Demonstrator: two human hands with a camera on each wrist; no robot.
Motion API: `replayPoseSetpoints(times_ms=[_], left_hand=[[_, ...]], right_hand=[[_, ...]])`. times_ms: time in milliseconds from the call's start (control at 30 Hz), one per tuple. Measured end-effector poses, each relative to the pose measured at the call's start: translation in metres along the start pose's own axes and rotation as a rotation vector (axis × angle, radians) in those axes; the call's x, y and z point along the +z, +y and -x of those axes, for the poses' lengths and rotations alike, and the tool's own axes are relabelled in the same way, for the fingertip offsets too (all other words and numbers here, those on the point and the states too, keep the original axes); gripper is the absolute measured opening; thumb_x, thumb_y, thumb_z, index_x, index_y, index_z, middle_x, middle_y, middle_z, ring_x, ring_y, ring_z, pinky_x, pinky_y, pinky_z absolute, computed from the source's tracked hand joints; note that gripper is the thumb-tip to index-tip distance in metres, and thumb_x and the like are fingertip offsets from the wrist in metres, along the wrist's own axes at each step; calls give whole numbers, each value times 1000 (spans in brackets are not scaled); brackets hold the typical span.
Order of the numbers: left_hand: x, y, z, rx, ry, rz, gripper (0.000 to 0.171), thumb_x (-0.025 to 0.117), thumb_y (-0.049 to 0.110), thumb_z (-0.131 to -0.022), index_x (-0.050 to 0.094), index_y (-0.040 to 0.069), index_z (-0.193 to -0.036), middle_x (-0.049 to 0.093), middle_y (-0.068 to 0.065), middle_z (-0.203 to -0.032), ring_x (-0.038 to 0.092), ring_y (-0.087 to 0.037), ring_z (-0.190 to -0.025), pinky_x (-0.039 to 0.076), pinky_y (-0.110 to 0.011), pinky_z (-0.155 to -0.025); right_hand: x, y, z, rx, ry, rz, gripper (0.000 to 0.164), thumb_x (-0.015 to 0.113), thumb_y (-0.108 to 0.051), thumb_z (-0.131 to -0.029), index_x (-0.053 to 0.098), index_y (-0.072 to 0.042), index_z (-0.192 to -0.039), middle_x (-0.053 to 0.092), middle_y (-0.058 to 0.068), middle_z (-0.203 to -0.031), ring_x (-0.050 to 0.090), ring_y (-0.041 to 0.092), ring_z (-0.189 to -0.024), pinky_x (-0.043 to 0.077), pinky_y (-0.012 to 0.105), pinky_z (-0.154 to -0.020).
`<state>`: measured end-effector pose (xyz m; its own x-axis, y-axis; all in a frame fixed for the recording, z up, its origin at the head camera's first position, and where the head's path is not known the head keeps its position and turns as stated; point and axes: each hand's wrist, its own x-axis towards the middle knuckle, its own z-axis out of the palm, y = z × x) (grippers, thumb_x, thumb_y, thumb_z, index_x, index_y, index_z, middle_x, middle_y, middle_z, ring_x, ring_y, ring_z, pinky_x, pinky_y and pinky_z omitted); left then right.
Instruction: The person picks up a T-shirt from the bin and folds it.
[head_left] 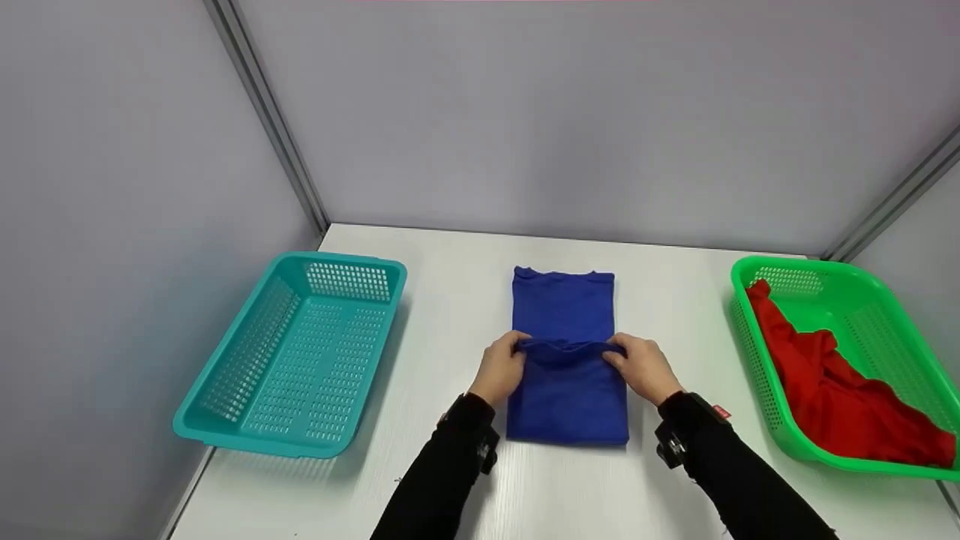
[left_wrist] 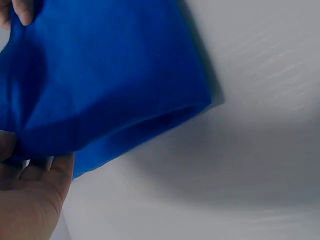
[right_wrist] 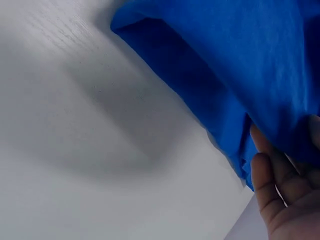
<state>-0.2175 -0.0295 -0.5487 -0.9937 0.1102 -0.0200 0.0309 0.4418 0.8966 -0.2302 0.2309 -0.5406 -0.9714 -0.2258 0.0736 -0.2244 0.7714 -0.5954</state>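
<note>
A blue shirt, folded into a long narrow rectangle, lies on the white table between my hands. Its near part is doubled over toward the far end, and the raised edge crosses the middle of the garment. My left hand pinches this edge at its left corner, and my right hand pinches the right corner. In the left wrist view, the left hand's fingers reach under the cloth. The right wrist view shows the right hand's fingers beneath the blue fabric, partly hidden by it.
On the left stands a teal plastic basket with nothing in it. A green basket at the right holds a crumpled red cloth. Grey panels enclose the white table at the back and sides.
</note>
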Motion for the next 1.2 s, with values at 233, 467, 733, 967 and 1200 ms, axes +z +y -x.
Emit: replayPoseSetpoints(times_ms=[233, 467, 733, 967, 1200], left_hand=[[4, -12, 4, -122, 21, 49, 51, 50, -4, -101, 48, -2, -152, 61, -27, -149, 58, -42, -142, 48, -55, -116], [1, -36, 21, -77, 19, -175, 26, 59, 4, -100, 66, -5, -123, 72, -21, -112, 71, -34, -103, 57, -51, -94], [-11, -44, 57, -72, -192, -294, 21, 81, 19, -89, 68, 4, -82, 62, -3, -82, 53, -16, -74, 48, -35, -68], [-10, -54, 79, 66, -215, -404, 19, 86, 15, -75, 69, 6, -78, 52, 3, -83, 44, -14, -81, 36, -30, -72], [-9, -62, 88, 142, -96, -405, 17, 87, 12, -80, 72, 6, -79, 58, -1, -97, 46, -17, -92, 42, -33, -81]], right_hand=[[5, 7, 3, 61, -33, -32, 38, 59, -8, -106, 60, 6, -142, 67, 32, -138, 65, 50, -128, 53, 61, -106], [7, 21, 26, 131, -26, -20, 22, 61, -10, -105, 72, 3, -119, 80, 19, -90, 73, 24, -73, 54, 35, -66], [19, 38, 75, 189, -261, -66, 24, 75, -30, -98, 72, -7, -90, 65, -2, -77, 55, 13, -70, 43, 28, -64], [23, 42, 107, 203, -341, -262, 35, 83, -20, -91, 68, 3, -112, 62, 4, -96, 53, 17, -87, 43, 24, -72], [28, 32, 109, 151, -222, -201, 15, 83, -9, -87, 70, -5, -93, 58, 3, -96, 52, 12, -87, 44, 23, -74]])
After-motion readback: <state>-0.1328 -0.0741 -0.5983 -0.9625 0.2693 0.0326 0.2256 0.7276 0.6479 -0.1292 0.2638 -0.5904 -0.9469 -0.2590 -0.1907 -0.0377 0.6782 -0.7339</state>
